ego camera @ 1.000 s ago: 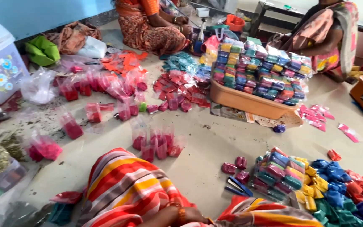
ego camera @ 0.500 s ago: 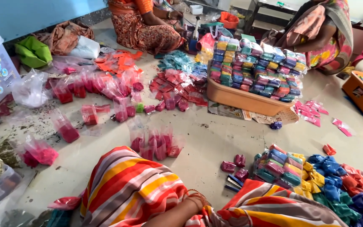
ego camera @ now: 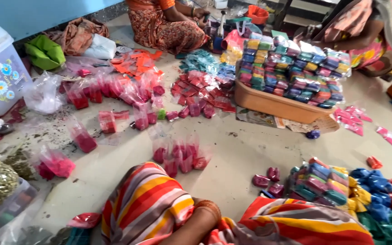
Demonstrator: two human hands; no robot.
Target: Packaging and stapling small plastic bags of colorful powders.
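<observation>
Hands hidden under striped cloth (ego camera: pixel 159 204), grip untellable; pink powder packets (ego camera: pixel 180 156) apparently just ahead.

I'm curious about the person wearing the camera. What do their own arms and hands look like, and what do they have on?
Little shows. One forearm rises from the bottom edge, bare, wearing a stack of thin golden-orange bangles at the wrist. The hand itself is hidden behind draped cloth striped red, orange, yellow, white and grey. No other arm or hand can be made out.

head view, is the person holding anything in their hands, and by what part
Cannot be told: only a forearm with bangles shows, and the striped cloth hides both hands.
</observation>
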